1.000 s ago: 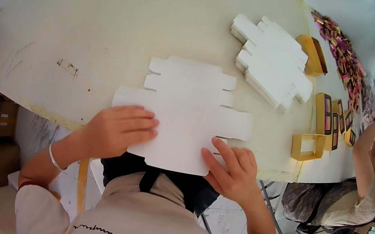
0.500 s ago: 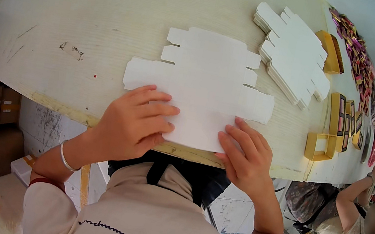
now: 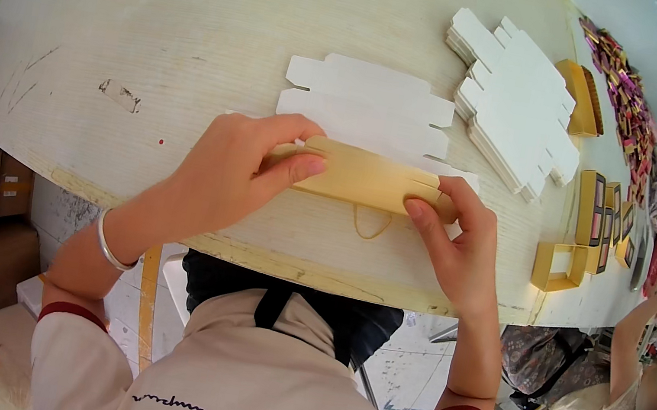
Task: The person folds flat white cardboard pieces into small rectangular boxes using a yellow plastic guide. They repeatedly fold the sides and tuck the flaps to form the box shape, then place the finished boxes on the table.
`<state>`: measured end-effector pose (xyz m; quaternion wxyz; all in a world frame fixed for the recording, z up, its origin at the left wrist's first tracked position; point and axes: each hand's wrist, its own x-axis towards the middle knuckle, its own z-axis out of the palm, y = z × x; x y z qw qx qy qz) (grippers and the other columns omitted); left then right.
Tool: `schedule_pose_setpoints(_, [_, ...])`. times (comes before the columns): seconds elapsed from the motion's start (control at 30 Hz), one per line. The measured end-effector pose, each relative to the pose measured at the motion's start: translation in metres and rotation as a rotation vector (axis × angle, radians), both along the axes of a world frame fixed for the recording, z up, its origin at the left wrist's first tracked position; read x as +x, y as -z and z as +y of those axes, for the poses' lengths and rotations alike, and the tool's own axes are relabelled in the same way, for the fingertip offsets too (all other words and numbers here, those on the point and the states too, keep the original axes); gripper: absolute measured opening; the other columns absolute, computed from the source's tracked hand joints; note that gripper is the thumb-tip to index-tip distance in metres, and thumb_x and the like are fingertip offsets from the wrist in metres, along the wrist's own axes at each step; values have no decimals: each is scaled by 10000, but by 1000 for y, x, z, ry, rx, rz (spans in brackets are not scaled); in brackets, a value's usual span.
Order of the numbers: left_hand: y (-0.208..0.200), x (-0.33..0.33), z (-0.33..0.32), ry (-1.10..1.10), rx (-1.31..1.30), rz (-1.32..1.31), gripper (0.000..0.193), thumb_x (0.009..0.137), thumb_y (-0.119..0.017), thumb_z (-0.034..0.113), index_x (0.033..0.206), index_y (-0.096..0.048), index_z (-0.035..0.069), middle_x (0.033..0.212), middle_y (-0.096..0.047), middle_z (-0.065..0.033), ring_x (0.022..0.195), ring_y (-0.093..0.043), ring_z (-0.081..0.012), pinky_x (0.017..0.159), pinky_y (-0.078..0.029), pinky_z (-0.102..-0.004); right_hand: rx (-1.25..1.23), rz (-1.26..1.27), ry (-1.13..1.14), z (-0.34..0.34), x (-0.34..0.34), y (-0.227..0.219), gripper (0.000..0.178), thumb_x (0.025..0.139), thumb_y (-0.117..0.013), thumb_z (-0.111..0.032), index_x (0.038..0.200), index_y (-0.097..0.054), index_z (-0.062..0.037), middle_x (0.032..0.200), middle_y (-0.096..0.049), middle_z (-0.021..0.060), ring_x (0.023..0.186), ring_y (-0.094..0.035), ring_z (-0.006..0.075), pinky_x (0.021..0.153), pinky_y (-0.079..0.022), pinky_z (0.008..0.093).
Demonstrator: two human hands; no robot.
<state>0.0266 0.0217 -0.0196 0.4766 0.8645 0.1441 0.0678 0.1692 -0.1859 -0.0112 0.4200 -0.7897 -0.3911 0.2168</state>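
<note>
A flat cardboard box blank (image 3: 366, 115), white on its upper face, lies before me. Its near panel is folded up and shows a gold outer face (image 3: 368, 179). At the left end of this fold my left hand (image 3: 253, 161) pinches the card between thumb and fingers. My right hand (image 3: 455, 232) grips the right end the same way, thumb on the gold side. On the table just below the fold lies a thin yellowish loop (image 3: 370, 228), perhaps a rubber band. The side flaps are partly hidden behind my hands.
Farther right lies a stack of white box blanks (image 3: 518, 102). Past it are a gold open box (image 3: 559, 268), several boxes with dark-framed windows (image 3: 599, 217) and a long heap of small shiny pieces (image 3: 621, 90). Another person's arm (image 3: 636, 329) reaches in at the right.
Both hands have lifted the blank's near panel from flat and folded it away from me, so gold now faces up. The yellowish loop has come into view. The other person's arm has moved.
</note>
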Motion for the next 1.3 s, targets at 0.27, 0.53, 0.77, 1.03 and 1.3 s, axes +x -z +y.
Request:
schedule_pose_setpoints(0.27, [5, 8, 0, -41, 76, -22, 228, 931, -596, 194, 1064, -586, 10, 860, -630, -110, 707, -563, -203, 649, -453, -314, -42, 18, 78, 13, 6, 5, 303, 887, -672, -142, 1127, -521, -34, 698, -609, 128, 579, -561, 168, 577, -455, 276])
schedule_pose_setpoints(0.53, [6, 10, -1, 1, 165, -59, 299, 880, -619, 94, 1171, -563, 55, 1000, -600, -105, 895, -587, -238, 796, -470, -302, 0, -50, 72, 14, 2, 6, 369, 886, -648, -94, 1231, -520, -60, 897, -608, 155, 696, -586, 202, 607, -471, 299])
schedule_pose_setpoints(0.77, [2, -11, -6, 189, 161, -218, 298, 858, -614, 30, 1154, -592, 49, 998, -607, -91, 899, -597, -261, 959, -424, -432, 140, -166, -122, -12, -10, 7, 415, 831, -630, 35, 1235, -585, -49, 958, -591, 131, 787, -587, 270, 672, -480, 326])
schedule_pose_setpoints(1.03, [4, -22, -23, 146, 253, -151, 275, 814, -650, 25, 1085, -644, 74, 771, -621, -54, 742, -596, -230, 1015, -388, -528, 75, -281, -131, -19, -26, 18, 367, 785, -625, 91, 1138, -622, -12, 741, -568, 87, 680, -534, 249, 602, -431, 344])
schedule_pose_setpoints(1.3, [8, -15, -25, 130, 489, -189, 262, 786, -657, 42, 1041, -610, 73, 791, -568, -48, 797, -545, -242, 860, -426, -414, 75, -219, -67, -10, -26, 22, 251, 805, -625, 64, 1041, -615, -21, 691, -533, 89, 655, -533, 260, 583, -428, 354])
